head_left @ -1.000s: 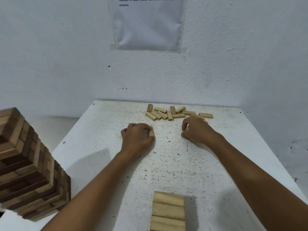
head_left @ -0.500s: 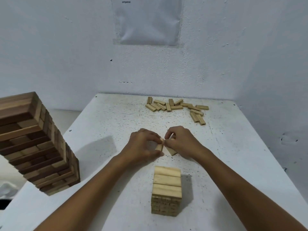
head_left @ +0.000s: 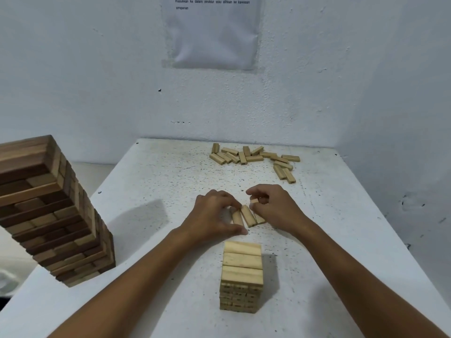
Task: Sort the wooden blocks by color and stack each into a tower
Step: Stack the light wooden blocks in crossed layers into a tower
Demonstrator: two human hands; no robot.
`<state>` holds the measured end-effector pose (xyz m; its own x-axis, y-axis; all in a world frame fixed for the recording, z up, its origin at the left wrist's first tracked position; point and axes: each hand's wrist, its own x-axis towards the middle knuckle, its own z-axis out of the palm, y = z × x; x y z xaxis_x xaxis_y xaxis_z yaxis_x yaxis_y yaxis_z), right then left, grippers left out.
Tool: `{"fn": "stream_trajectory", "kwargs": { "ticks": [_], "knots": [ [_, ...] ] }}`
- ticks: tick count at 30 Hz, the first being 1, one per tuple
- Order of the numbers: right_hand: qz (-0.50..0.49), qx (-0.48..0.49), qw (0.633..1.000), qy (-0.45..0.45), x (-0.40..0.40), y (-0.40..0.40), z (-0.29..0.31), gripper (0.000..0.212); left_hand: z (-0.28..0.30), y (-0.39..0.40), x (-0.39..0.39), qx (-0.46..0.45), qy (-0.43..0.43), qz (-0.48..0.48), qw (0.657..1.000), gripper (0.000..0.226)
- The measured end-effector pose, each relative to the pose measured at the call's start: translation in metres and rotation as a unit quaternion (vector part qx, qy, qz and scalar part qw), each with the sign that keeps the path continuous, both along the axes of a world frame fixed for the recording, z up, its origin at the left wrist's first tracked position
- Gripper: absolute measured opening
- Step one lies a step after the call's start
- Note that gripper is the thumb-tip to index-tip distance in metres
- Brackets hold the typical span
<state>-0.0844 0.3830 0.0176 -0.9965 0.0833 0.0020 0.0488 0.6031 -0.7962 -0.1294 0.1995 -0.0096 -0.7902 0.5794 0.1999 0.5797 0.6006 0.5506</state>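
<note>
A short tower of light wooden blocks [head_left: 242,276] stands near the front of the white table [head_left: 151,181]. Just behind it, my left hand [head_left: 214,215] and my right hand [head_left: 275,208] meet over three light blocks [head_left: 247,215] lying side by side. Fingers of my left hand curl round the left block, and my right hand pinches the right one at its far end. Several loose light blocks [head_left: 253,157] lie scattered at the back of the table. A tall tower of dark and mixed brown blocks [head_left: 48,211] rises at the left edge.
The table sits in a corner of white walls, with a paper sheet [head_left: 212,32] taped to the back wall. Its right edge runs close to the side wall. Bare speckled tabletop lies between the tall tower and my hands.
Both hands have pulled back from the loose pile toward the short tower, bringing blocks together. The blocks now lie side by side between my hands. The view tilted down, showing more of both towers.
</note>
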Motion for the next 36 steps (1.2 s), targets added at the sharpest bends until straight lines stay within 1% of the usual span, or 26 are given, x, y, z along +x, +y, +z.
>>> {"fn": "stream_trajectory", "kwargs": {
  "ticks": [2,5,9,12,18,25,30,33,36],
  "knots": [
    [0.002,-0.015,1.0,0.01,0.001,0.002,0.0,0.038,0.001,0.004,0.002,-0.007,0.0,-0.003,1.0,0.077],
    [0.006,0.012,1.0,0.008,0.003,0.01,0.001,0.044,0.001,0.011,0.004,0.001,-0.011,0.006,1.0,0.082],
    [0.057,0.033,0.997,-0.038,0.008,0.021,0.002,0.054,-0.002,0.014,0.002,0.024,-0.025,-0.003,0.999,0.078],
    [0.07,0.046,0.996,-0.033,0.01,0.022,-0.001,0.058,-0.002,0.014,0.001,0.037,-0.036,-0.015,0.999,0.073],
    [0.058,0.052,0.997,-0.001,0.018,0.017,-0.008,0.052,0.0,0.007,-0.001,0.077,-0.068,-0.016,0.995,0.081],
    [0.053,0.053,0.997,0.024,0.022,0.011,-0.013,0.05,-0.006,0.004,-0.005,0.071,-0.026,-0.026,0.997,0.077],
    [0.06,0.049,0.997,0.021,0.023,0.016,-0.012,0.055,-0.003,0.002,-0.006,0.04,-0.036,-0.04,0.998,0.089],
    [0.063,0.058,0.996,0.009,0.023,0.02,-0.01,0.061,0.0,-0.002,-0.007,0.03,-0.066,-0.043,0.996,0.103],
    [0.076,0.081,0.994,0.004,0.023,0.019,-0.011,0.065,0.002,-0.005,-0.007,0.036,-0.094,-0.049,0.994,0.106]
  ]
}}
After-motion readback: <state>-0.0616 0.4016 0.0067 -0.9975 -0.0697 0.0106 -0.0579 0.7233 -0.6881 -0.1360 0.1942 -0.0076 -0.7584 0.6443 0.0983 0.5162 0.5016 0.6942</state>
